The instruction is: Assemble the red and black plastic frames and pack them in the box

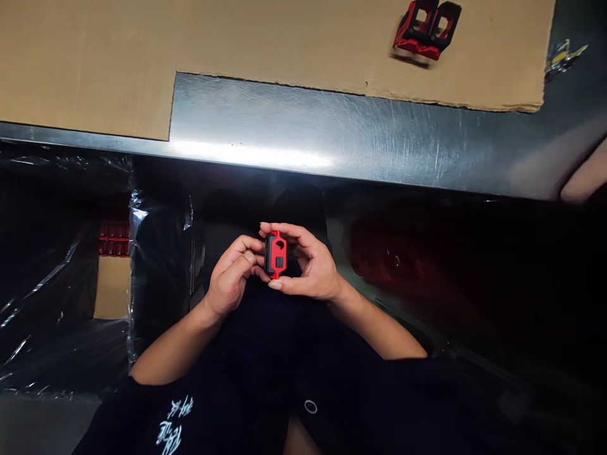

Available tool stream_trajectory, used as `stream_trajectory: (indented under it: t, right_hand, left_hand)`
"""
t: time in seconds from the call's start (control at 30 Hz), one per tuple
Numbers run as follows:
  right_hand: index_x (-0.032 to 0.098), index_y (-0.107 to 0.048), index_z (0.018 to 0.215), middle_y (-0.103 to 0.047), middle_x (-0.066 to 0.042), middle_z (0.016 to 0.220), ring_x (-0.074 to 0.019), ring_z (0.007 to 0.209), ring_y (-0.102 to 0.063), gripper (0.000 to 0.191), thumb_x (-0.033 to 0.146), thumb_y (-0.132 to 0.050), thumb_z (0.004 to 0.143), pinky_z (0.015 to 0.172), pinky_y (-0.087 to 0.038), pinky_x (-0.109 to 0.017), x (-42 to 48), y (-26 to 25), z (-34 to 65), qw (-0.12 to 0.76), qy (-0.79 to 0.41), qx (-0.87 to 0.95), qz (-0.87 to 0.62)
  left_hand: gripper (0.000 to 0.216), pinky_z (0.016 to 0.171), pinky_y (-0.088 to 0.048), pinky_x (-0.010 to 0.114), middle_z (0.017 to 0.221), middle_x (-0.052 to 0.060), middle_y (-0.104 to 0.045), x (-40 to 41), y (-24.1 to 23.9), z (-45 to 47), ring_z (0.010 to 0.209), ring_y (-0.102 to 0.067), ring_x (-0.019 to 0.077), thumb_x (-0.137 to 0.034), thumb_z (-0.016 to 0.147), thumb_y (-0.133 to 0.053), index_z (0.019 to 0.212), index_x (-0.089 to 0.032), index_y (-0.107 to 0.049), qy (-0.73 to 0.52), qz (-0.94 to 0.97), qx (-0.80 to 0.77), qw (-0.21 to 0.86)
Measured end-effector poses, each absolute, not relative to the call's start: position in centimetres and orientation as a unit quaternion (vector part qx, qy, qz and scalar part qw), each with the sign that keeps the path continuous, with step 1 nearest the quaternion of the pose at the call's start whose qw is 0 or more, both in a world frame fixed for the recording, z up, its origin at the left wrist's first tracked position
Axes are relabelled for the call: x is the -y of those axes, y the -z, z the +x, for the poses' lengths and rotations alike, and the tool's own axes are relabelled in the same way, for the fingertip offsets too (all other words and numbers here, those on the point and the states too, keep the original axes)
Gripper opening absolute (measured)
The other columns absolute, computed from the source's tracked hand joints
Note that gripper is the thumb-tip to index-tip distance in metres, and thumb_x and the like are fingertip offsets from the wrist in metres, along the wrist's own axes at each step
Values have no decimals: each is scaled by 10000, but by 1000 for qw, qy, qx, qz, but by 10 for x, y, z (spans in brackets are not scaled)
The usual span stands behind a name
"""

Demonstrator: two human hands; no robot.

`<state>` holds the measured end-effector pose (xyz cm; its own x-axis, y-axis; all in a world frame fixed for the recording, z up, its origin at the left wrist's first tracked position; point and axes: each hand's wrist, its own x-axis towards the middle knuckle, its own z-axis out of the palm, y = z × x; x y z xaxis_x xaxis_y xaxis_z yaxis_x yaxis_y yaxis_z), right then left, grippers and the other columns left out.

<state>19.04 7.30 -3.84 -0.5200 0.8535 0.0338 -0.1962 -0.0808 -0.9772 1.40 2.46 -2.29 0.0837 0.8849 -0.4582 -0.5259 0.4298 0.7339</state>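
Both hands meet over my lap, below the table edge. My right hand [310,265] grips a small red and black plastic part [275,254] between thumb and fingers, holding it upright. My left hand [232,278] is curled, its fingertips pinching the part's left side. On the cardboard sheet [237,38] at the far right lie two more red and black parts [427,28], side by side, out of reach of both hands.
A scratched metal table [308,133] runs across the view, partly covered by the cardboard. Left of my lap stands a box lined with black plastic film [57,265], with red parts [114,238] inside. Another person's forearm [585,180] shows at the right edge.
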Motion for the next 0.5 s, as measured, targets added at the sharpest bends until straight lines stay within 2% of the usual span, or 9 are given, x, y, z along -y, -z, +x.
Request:
stream_trajectory:
  t: [0.07,0.23,0.37,0.5]
  right_hand:
    - [287,-561,1414,-631,-103,1459,-268,1319,-635,832,243,-937,673,1125,-515,-441,-73,37,190,384,-658,569,-308]
    - [289,-570,1406,-639,-96,1450,-265,1296,-651,826,270,-943,669,1103,-531,-426,-71,39,189,373,-646,583,-321]
    - [263,-577,1381,-662,-116,1419,-272,1252,-682,818,334,-950,657,1091,-542,-443,-68,45,186,370,-673,539,-345]
    - [263,-565,1379,-659,-122,1427,-277,1256,-683,815,349,-949,666,1101,-532,-460,-64,49,185,365,-702,507,-343]
  left_hand:
    - [304,607,-575,308,916,36,-676,-23,22,16,733,-702,193,-431,847,-719,1011,-187,-639,-488,168,-452,728]
    - [351,656,-569,310,976,61,-689,-20,24,15,765,-716,200,-424,847,-714,1079,-182,-610,-488,177,-452,726]
    - [332,709,-554,298,1013,61,-703,-21,27,13,790,-715,184,-332,809,-745,1074,-187,-608,-473,191,-453,731]
    - [313,706,-540,286,994,48,-699,-19,28,12,757,-694,158,-323,830,-746,1085,-203,-612,-481,201,-447,727]
